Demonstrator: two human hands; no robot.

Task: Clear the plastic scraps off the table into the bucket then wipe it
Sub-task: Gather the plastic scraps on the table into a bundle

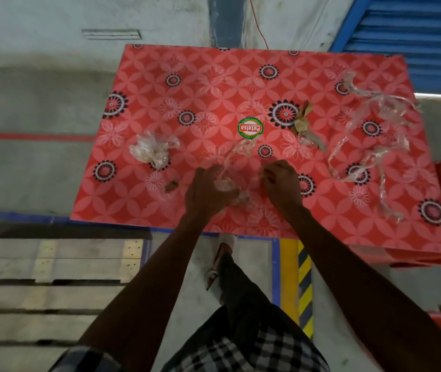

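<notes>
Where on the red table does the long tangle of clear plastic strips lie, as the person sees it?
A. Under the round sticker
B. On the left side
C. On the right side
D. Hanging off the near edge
C: the long tangle of clear plastic strips sprawls over the right side of the red table, well right of the round sticker.

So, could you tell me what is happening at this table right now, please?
A person is gathering clear plastic scraps from the red patterned table. The left hand has its grip on a crumpled strip of plastic, and the right hand is picking at the table beside it. A crumpled wad, long tangled strips and brown bits remain there. No bucket is clearly visible.
</notes>
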